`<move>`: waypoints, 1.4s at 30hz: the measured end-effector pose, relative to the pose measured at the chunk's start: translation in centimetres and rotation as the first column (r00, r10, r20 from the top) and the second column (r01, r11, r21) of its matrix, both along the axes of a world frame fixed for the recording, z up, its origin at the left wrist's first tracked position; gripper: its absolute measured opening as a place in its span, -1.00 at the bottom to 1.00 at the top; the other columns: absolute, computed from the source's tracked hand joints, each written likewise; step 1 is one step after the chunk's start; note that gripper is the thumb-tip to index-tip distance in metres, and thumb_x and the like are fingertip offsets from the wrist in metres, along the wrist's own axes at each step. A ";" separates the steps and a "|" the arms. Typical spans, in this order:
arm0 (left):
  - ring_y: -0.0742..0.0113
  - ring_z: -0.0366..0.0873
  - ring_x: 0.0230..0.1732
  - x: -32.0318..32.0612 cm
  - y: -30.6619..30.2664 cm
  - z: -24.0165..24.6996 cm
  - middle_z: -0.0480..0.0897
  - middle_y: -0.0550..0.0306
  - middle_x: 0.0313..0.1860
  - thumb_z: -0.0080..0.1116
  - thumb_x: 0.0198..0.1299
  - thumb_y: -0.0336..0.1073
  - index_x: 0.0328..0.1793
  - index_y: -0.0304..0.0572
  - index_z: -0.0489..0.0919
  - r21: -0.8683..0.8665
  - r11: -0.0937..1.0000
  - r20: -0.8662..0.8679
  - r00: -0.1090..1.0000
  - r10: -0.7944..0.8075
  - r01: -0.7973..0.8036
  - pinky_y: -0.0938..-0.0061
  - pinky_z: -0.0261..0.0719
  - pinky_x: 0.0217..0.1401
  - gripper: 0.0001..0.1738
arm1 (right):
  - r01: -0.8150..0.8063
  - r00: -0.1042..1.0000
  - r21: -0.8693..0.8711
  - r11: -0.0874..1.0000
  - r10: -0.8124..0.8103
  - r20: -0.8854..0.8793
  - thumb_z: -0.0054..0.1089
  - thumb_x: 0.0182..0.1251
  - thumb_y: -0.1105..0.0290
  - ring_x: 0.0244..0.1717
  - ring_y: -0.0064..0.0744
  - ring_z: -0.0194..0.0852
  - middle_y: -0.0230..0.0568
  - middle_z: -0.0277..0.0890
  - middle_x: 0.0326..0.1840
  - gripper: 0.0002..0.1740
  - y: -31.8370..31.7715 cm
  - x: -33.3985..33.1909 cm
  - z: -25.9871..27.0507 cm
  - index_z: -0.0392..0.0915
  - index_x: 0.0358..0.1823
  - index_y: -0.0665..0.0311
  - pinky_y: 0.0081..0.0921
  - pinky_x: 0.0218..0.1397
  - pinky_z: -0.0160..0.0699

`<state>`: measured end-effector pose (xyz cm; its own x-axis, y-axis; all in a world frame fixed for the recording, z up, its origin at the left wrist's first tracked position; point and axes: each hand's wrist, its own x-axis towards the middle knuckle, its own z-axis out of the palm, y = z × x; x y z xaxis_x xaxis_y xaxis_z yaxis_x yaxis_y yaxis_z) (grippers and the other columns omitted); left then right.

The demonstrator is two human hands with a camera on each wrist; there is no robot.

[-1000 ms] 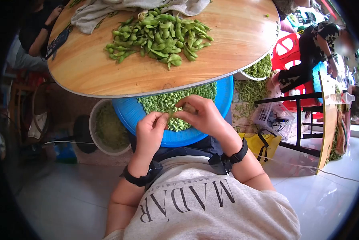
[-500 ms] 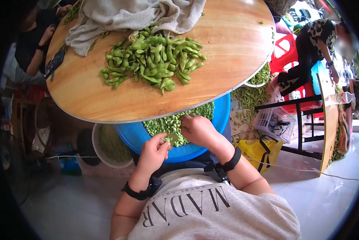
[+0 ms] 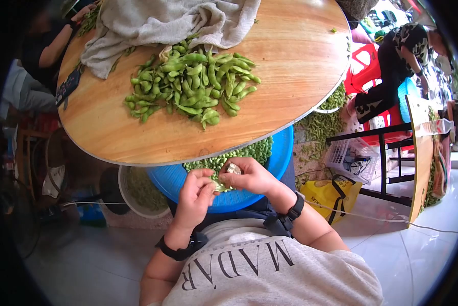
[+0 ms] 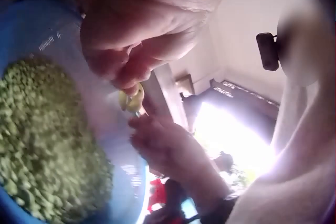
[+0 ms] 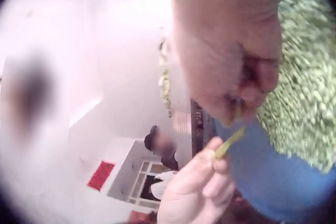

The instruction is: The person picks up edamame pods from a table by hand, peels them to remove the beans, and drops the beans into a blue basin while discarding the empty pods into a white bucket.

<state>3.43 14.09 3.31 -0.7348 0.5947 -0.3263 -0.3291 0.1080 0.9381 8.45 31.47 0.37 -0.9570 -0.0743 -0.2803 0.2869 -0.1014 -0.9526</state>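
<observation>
Over the blue basin (image 3: 212,204), my left hand (image 3: 194,196) pinches a green soybean pod (image 3: 219,186) between thumb and fingers. My right hand (image 3: 252,176) meets the pod's other end with curled thumb and fingertips. A pale, crinkled patch (image 3: 233,169) shows at the right fingers; what it is I cannot tell. In the left wrist view, the yellow-green pod (image 4: 132,98) bridges the two hands. The right wrist view has the pod (image 5: 229,143) sticking out from the left fingertips toward the right ones. Shelled green beans (image 5: 304,87) fill the basin beside the hands.
A wooden table (image 3: 290,76) overhangs the basin's far side and bears a heap of soybean pods (image 3: 193,84) and a grey cloth (image 3: 152,30). Left of the basin stands a white bucket (image 3: 142,196); to the right are a yellow bag (image 3: 333,199) and a white crate (image 3: 349,158).
The hands were together at a pod, then parted as the right reached over the beans, and now meet again at a pod. The table sits lower in view as the head tilted up.
</observation>
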 end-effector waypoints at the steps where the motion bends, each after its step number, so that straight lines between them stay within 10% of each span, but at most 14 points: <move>1: 0.60 0.27 -0.64 -0.2 -1.1 -0.7 0.50 0.11 -0.48 -0.08 0.22 -0.50 -0.03 -0.35 0.33 -0.092 0.996 -0.001 1.000 0.001 -0.001 0.72 0.24 -0.60 -0.80 | -0.001 0.999 0.162 0.987 0.006 -0.031 0.25 0.10 0.29 -0.52 -0.44 0.41 -0.21 0.44 -0.53 -0.74 0.2 0.0 0.1 0.47 -0.30 0.32 -0.48 -0.47 0.40; 4: 0.60 0.30 -0.65 -2.0 -6.0 -3.1 0.52 0.12 -0.45 -0.04 0.21 -0.47 -0.14 -0.33 0.47 -0.298 0.914 -0.307 0.935 0.180 -0.274 0.71 0.26 -0.62 -0.87 | 0.122 0.951 0.785 0.608 0.155 -0.268 0.23 0.05 0.34 -0.50 -0.15 0.45 -0.12 0.40 -0.49 -0.77 1.4 1.0 2.5 0.46 -0.34 0.32 -0.32 -0.46 0.43; 7: 0.24 0.50 -0.48 -4.1 -11.7 -3.7 0.56 0.04 -0.42 0.02 0.14 -0.48 -0.18 -0.30 0.54 -0.500 0.716 -0.588 0.798 0.133 -0.487 0.49 0.44 -0.42 -0.86 | 0.133 0.942 0.699 0.703 0.131 -0.310 0.22 0.01 0.34 -0.45 0.02 0.41 -0.05 0.34 -0.45 -0.77 1.7 0.2 8.0 0.42 -0.38 0.31 -0.20 -0.42 0.44; 9: -0.14 0.50 -0.20 -4.8 -13.4 -3.1 0.55 -0.19 -0.28 0.06 0.05 -0.50 -0.13 -0.31 0.55 -0.619 0.534 -0.757 0.619 -0.210 -0.576 0.24 0.43 -0.09 -0.78 | 0.262 0.901 0.682 0.683 0.079 -0.426 0.21 0.02 0.34 -0.46 0.02 0.40 -0.06 0.33 -0.44 -0.78 1.4 -1.7 9.5 0.40 -0.40 0.31 -0.19 -0.43 0.43; 12: -0.16 0.47 -0.12 -4.7 -12.3 -1.1 0.54 -0.21 -0.21 0.09 0.05 -0.46 -0.12 -0.30 0.56 -0.728 0.473 -0.647 0.725 -0.237 -0.496 0.19 0.40 -0.02 -0.76 | 0.450 0.825 0.717 0.532 0.058 -0.561 0.19 0.02 0.37 -0.46 0.04 0.39 -0.06 0.32 -0.46 -0.80 0.6 -6.3 9.8 0.37 -0.41 0.30 -0.16 -0.43 0.41; 14: 0.28 0.52 -0.52 -4.3 -10.3 -0.5 0.61 -0.02 -0.32 0.14 0.09 -0.37 -0.18 -0.40 0.57 -0.517 0.781 -0.316 0.926 0.206 -0.350 0.49 0.49 -0.38 -0.78 | 0.455 0.822 0.773 0.442 0.124 -0.555 0.18 0.03 0.39 -0.46 0.04 0.39 -0.06 0.31 -0.47 -0.80 0.9 -8.4 7.8 0.35 -0.42 0.31 -0.14 -0.44 0.40; 18: 0.55 0.44 -0.59 -2.6 -4.8 3.6 0.63 0.07 -0.33 0.06 0.18 -0.37 -0.19 -0.38 0.58 -0.132 0.976 0.033 0.984 0.177 -0.171 0.71 0.31 -0.58 -0.81 | 0.567 0.754 0.563 0.601 -0.104 -0.648 0.12 -0.01 0.54 -0.43 -0.01 0.46 -0.03 0.42 -0.45 -0.87 1.7 -6.9 8.9 0.48 -0.36 0.31 -0.30 -0.41 0.47; 22: 0.56 0.40 -0.59 -1.5 0.9 4.6 0.61 0.01 -0.24 0.03 0.23 -0.32 -0.02 -0.38 0.51 0.286 0.940 0.355 0.932 0.075 -0.185 0.77 0.26 -0.61 -0.72 | 0.603 0.787 0.086 0.793 -0.575 -0.223 0.13 0.12 0.53 -0.51 -0.62 0.44 -0.26 0.56 -0.46 -0.89 1.3 -4.3 9.1 0.53 -0.31 0.37 -0.62 -0.47 0.41; 23: 0.55 0.39 -0.60 -1.3 2.1 5.1 0.61 0.05 -0.27 0.04 0.23 -0.32 -0.02 -0.36 0.52 0.326 0.918 0.399 0.913 0.082 -0.224 0.75 0.26 -0.62 -0.72 | 0.611 0.771 0.025 0.791 -0.587 -0.245 0.15 0.16 0.48 -0.54 -0.75 0.34 -0.37 0.56 -0.49 -0.87 0.6 -3.6 9.0 0.52 -0.30 0.40 -0.66 -0.48 0.39; 27: 0.57 0.36 -0.63 -1.2 4.0 4.6 0.61 0.15 -0.33 0.06 0.22 -0.32 -0.04 -0.29 0.55 0.429 0.843 0.522 0.851 0.062 -0.324 0.74 0.25 -0.64 -0.75 | 0.624 0.659 0.400 0.671 -0.177 -0.731 0.23 0.00 0.57 -0.42 -0.22 0.52 -0.13 0.46 -0.42 -0.83 -1.6 -1.1 7.7 0.50 -0.33 0.33 -0.54 -0.43 0.45; 31: 0.61 0.38 -0.60 -0.5 3.0 5.2 0.58 0.21 -0.40 0.12 0.18 -0.35 -0.06 -0.28 0.57 0.341 0.906 0.278 0.948 0.157 -0.251 0.76 0.26 -0.62 -0.77 | 0.451 0.750 0.449 0.772 -0.055 -0.659 0.29 0.03 0.50 -0.49 -0.38 0.46 -0.22 0.44 -0.48 -0.80 -0.5 -0.3 8.8 0.49 -0.30 0.34 -0.55 -0.44 0.41; 34: 0.58 0.42 -0.55 -0.2 2.0 5.6 0.58 0.21 -0.43 0.19 0.10 -0.43 -0.11 -0.32 0.59 0.150 0.971 -0.145 0.967 0.207 -0.185 0.70 0.33 -0.56 -0.78 | 0.177 0.974 -0.034 0.984 -0.180 -0.136 -0.04 0.37 0.23 -0.56 -0.72 0.17 -0.45 0.30 -0.58 -0.71 1.1 0.3 9.8 0.48 -0.30 0.35 -0.73 -0.54 0.18; 36: 0.56 0.44 -0.51 0.1 1.5 4.9 0.58 0.19 -0.44 0.22 0.04 -0.49 -0.14 -0.36 0.59 0.069 0.988 -0.492 0.858 0.152 -0.136 0.65 0.37 -0.52 -0.78 | 0.065 0.993 -0.123 0.990 -0.076 -0.087 -0.22 0.44 0.12 -0.58 -0.73 0.12 -0.48 0.27 -0.58 -0.58 0.7 0.0 9.8 0.47 -0.32 0.35 -0.74 -0.56 0.13; 42: 0.26 0.48 -0.54 0.4 1.0 5.4 0.53 0.03 -0.51 0.26 -0.06 -0.54 -0.23 -0.35 0.57 -0.055 0.996 -0.796 0.605 -0.001 -0.071 0.52 0.41 -0.49 -0.79 | -0.062 0.998 -0.135 0.989 0.064 0.010 -0.19 0.42 0.10 -0.60 -0.71 0.14 -0.47 0.25 -0.61 -0.56 -0.1 0.0 9.3 0.46 -0.34 0.35 -0.71 -0.57 0.18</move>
